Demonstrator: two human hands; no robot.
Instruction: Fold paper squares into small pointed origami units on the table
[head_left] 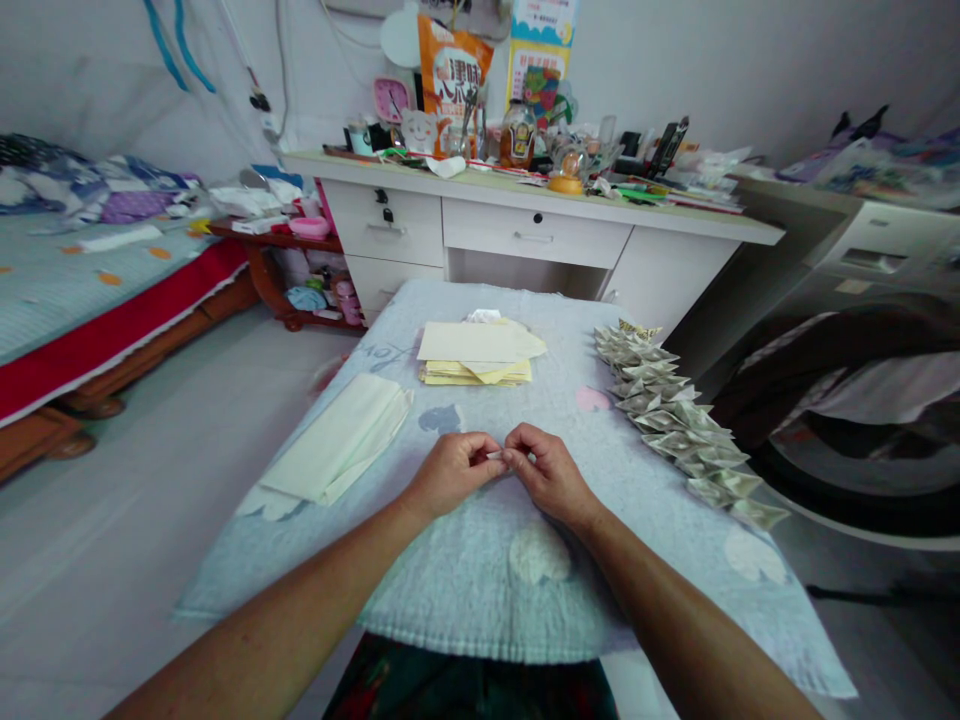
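Over the middle of the cloth-covered table, my left hand (459, 470) and my right hand (546, 468) meet at the fingertips. Both are closed in a pinch on a small piece of white paper (495, 456), mostly hidden by the fingers. Beyond them lies a stack of cream and yellow paper (474, 358). To the left rests a folded pale green sheaf of paper (337, 440). Along the right side runs a row of folded grey paper pieces (667, 410) with pointed tips.
A light blue cloth (450, 590) covers the table. Behind it stands a white desk (525, 230) loaded with jars, a bag and small items. A bed (112, 290) is at the left, a washing machine (885, 250) at the right.
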